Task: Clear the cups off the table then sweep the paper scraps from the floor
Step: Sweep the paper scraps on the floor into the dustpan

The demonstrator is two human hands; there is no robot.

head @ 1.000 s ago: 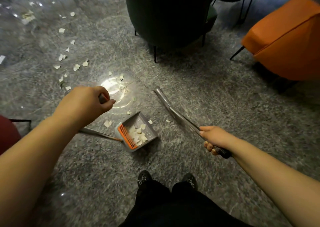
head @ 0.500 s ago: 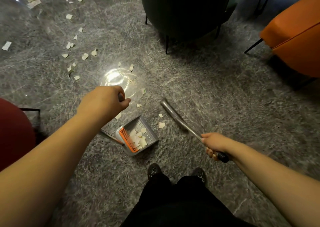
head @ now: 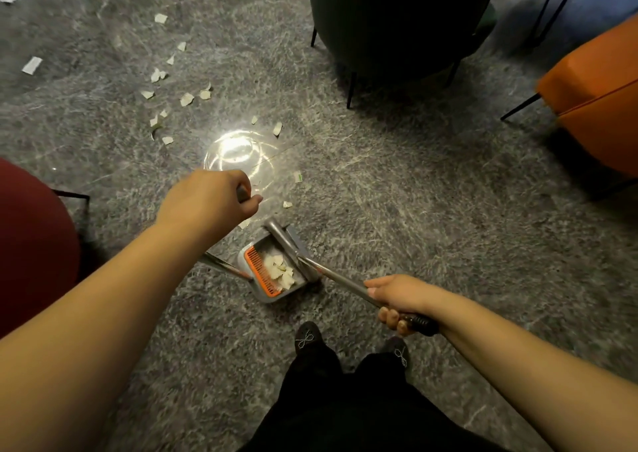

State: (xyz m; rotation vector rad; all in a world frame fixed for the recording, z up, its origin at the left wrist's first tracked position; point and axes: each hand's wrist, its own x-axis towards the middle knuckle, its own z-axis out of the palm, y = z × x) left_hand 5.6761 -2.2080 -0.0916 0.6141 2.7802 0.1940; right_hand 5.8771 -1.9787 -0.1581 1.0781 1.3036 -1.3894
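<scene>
Dark green chair [head: 397, 20], orange seat [head: 600, 96], red seat [head: 31, 244], black shoes [head: 307, 339]

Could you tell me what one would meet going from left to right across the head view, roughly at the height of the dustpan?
Dark red chair → left hand gripping the dustpan handle → dustpan holding paper scraps → right hand gripping the broom handle → bare grey floor.

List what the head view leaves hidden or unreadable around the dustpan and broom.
- Dustpan handle: its upper part is hidden behind the left hand.
- Broom: its head is motion-blurred; bristles cannot be made out.
- Scrap with green mark: too small to read.
- Orange chair: cut off by the right edge.
</scene>
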